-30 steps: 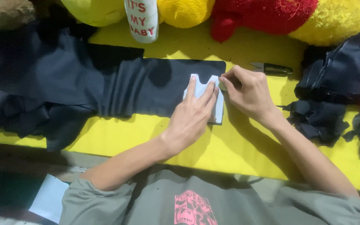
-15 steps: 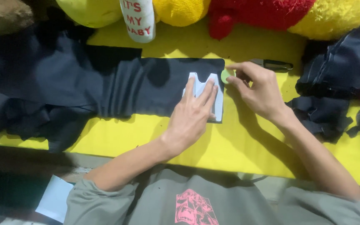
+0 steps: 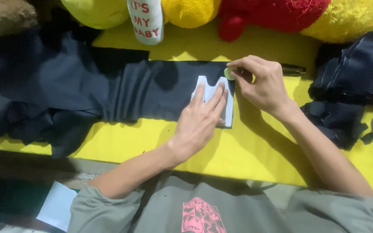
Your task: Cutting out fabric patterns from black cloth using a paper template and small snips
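Left hand (image 3: 201, 123) lies spread flat, pinning the pale paper pattern piece (image 3: 216, 97) to the dark navy cloth strip (image 3: 152, 92) on the yellow table (image 3: 255, 151), while the right hand (image 3: 260, 84) at one o'clock pinches a small green chalk disc (image 3: 228, 73) at the pattern's top edge. Steady downward pressure should keep the tracing true. Navy scraps (image 3: 346, 103) crowd three o'clock, plush toys (image 3: 273, 15) at twelve.

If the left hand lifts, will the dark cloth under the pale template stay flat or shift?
The dark cloth looks floppy: it lies in folds, so it would probably shift. The pale template, pinned by the left hand, seems thin and light.
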